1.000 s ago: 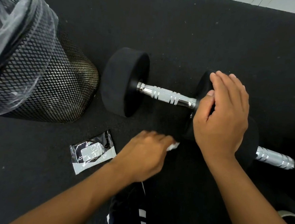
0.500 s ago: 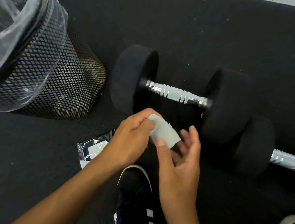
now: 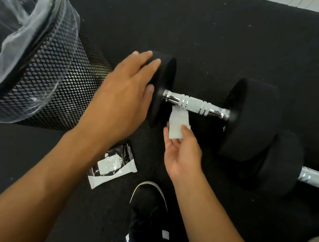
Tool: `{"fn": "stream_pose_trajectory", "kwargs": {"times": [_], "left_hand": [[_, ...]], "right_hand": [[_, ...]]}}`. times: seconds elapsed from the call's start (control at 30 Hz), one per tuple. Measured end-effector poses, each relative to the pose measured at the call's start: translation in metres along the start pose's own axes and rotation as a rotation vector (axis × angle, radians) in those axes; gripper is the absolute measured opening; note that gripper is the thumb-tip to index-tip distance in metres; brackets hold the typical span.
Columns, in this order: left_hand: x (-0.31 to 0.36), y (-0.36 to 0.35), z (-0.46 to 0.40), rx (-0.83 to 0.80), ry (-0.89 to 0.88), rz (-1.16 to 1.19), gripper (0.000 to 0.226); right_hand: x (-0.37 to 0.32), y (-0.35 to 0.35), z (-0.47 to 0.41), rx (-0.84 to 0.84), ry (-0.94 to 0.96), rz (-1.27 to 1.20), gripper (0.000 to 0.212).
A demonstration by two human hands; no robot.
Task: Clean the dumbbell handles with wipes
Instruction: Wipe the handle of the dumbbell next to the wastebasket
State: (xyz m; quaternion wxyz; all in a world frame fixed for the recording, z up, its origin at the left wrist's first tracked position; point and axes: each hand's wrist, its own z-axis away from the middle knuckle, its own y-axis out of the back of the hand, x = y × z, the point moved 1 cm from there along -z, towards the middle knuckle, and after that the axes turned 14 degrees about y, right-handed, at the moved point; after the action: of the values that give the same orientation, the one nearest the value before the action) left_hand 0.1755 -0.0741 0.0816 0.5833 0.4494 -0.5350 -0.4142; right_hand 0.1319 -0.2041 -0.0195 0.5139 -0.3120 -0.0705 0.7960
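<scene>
Left hand lies flat on the dumbbell weight (fingers straight), right hand pinching a wipe under the handle.

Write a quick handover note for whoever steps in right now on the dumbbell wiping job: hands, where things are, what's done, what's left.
Left hand: flat on the near dumbbell's left weight head, steadying it.
Right hand: pinches a folded white wipe, its top edge just at the chrome handle.
Wipe packet lies on the black mat by the shoe; mesh bin at left.
Done: wipe out and in hand.
Left: rub this handle, then the second dumbbell's handle at right; bin the wipe.
</scene>
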Motion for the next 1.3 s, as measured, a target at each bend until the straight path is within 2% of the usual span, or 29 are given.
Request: {"fn": "stream_pose_trajectory", "kwargs": {"times": [0.07, 0.13, 0.33, 0.5, 0.7, 0.93, 1.1, 1.3], "left_hand": [[-0.003, -0.012, 0.000, -0.149, 0.043, -0.089, 0.059], [-0.005, -0.016, 0.003, -0.178, 0.037, -0.116, 0.062], [-0.010, -0.019, 0.005, -0.167, 0.022, -0.066, 0.063], [-0.010, -0.021, 0.005, -0.151, 0.014, -0.034, 0.062], [-0.009, -0.026, 0.004, -0.121, 0.003, -0.021, 0.061], [-0.006, -0.037, 0.015, -0.067, -0.022, 0.039, 0.061], [-0.011, -0.038, 0.012, -0.049, -0.037, 0.060, 0.059], [-0.008, -0.041, 0.011, -0.034, -0.029, 0.062, 0.059]], "right_hand": [[0.007, -0.024, -0.011, -0.007, 0.024, -0.052, 0.033], [0.010, -0.044, -0.021, -0.008, 0.043, -0.092, 0.036], [0.010, -0.036, 0.006, -0.042, -0.004, -0.079, 0.029], [0.012, -0.038, 0.010, 0.007, 0.003, -0.021, 0.023], [0.004, -0.046, -0.026, -0.011, 0.014, -0.243, 0.045], [-0.002, -0.017, 0.000, -0.032, 0.015, -0.348, 0.034], [-0.010, -0.031, -0.023, -0.015, 0.032, -0.444, 0.041], [-0.011, -0.010, -0.002, -0.044, -0.008, -0.381, 0.036]]}}
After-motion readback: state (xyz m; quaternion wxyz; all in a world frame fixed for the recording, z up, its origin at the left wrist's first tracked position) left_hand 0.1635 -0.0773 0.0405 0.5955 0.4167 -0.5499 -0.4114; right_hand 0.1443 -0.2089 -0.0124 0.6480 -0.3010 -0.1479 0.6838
